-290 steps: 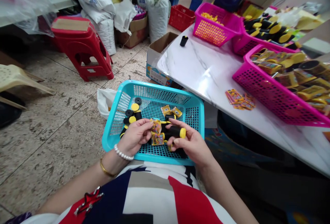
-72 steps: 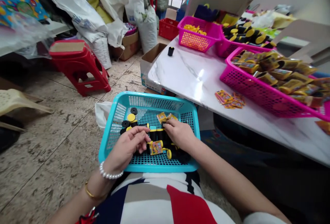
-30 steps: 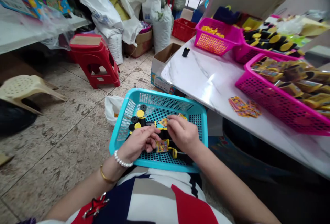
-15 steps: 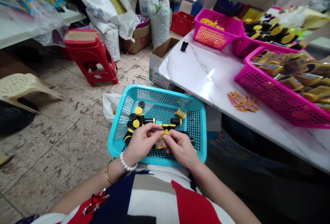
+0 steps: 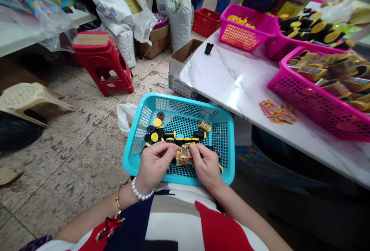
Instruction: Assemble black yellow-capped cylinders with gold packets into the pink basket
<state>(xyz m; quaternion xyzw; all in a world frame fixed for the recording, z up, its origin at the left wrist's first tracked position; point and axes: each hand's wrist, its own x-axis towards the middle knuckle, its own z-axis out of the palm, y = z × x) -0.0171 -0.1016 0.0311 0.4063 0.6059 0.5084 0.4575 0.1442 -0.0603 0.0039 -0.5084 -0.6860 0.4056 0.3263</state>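
Note:
My left hand (image 5: pixel 155 160) and my right hand (image 5: pixel 207 163) meet over a turquoise mesh basket (image 5: pixel 185 103). Between them is a small yellow printed wrapper (image 5: pixel 184 157), partly clear plastic. My right thumb and fingers pinch its right side, while the left fingertips are pressed together at its left edge. Whether anything sits inside the wrapper I cannot tell. Behind the hands, several black cylinders (image 5: pixel 169 134) with yellow caps lie in the basket. A yellow printed packet (image 5: pixel 205 126) rests near the basket's right back corner.
On the marble-patterned table (image 5: pixel 231 77) are printed yellow cards (image 5: pixel 278 111), a lone black cylinder (image 5: pixel 208 48) and a pink basket (image 5: pixel 318 100) of wrapped pieces. Another pink basket (image 5: pixel 245 37) holds small yellow parts. A red stool (image 5: pixel 101 62) stands on the floor at left.
My hands have drawn slightly apart, and more of the wrapper shows between them. My left fingers have shifted from above the wrapper to its left edge. The view has moved slightly.

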